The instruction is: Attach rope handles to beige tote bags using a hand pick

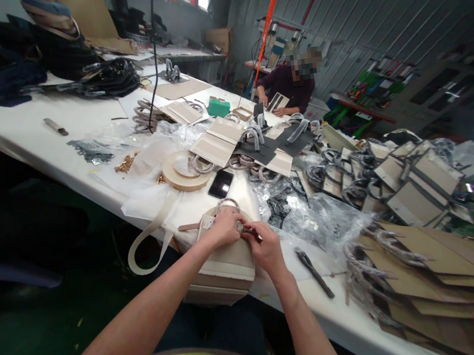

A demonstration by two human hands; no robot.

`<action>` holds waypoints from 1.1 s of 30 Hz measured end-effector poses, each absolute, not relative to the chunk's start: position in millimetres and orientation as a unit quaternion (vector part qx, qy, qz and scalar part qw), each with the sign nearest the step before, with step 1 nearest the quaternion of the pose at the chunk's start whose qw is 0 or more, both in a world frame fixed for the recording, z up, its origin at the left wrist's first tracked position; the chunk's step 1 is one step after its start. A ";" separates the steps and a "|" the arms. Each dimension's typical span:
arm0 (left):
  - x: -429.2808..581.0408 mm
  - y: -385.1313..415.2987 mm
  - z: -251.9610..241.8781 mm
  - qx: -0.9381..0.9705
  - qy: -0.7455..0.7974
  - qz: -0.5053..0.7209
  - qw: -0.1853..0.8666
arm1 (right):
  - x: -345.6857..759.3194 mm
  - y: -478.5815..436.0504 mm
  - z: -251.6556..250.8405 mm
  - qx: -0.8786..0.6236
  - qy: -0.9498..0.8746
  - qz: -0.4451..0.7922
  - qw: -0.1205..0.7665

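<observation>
A beige handbag [225, 264] lies at the near edge of the white table [28, 133], its long beige strap [151, 239] looping off the edge to the left. My left hand [225, 228] is closed on the bag's top by a small metal fitting [239, 224]. My right hand [264, 247] is closed too, pinching a thin tool or part against that same fitting; what it holds is too small to name. A metal ring handle [226, 203] stands just behind my hands.
A black phone [221, 184] and a tape roll [183, 172] lie behind the bag. A dark hand tool [314, 272] rests right of my hands. Plastic bags, stacked bag panels [426, 268] and handles crowd the right. Another person [290, 85] works at the far end.
</observation>
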State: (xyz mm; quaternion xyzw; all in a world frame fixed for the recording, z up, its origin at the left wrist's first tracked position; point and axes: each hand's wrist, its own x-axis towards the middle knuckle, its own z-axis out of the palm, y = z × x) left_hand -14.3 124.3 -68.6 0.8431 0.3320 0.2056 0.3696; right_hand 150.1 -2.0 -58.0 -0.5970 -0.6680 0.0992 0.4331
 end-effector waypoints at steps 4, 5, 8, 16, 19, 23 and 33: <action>-14.2 126.5 -69.9 0.843 0.327 0.204 0.374 | 149.0 -3.3 -62.6 -0.590 -0.668 0.079 0.447; -13.8 127.1 -70.5 0.842 0.328 0.204 0.376 | 149.5 -3.3 -62.3 -0.590 -0.669 0.081 0.444; -12.1 128.3 -72.4 0.841 0.335 0.202 0.374 | 151.8 -2.2 -60.0 -0.592 -0.676 0.090 0.430; -12.4 127.6 -70.6 0.844 0.335 0.205 0.366 | 151.5 -2.9 -63.5 -0.600 -0.677 0.080 0.419; -13.4 126.5 -68.8 0.844 0.339 0.202 0.363 | 150.0 -4.7 -67.6 -0.595 -0.674 0.074 0.431; -13.7 125.5 -66.8 0.843 0.339 0.200 0.368 | 149.5 -5.3 -69.7 -0.586 -0.676 0.079 0.441; -13.1 128.6 -71.4 0.841 0.333 0.203 0.375 | 148.6 -6.1 -70.8 -0.576 -0.680 0.085 0.446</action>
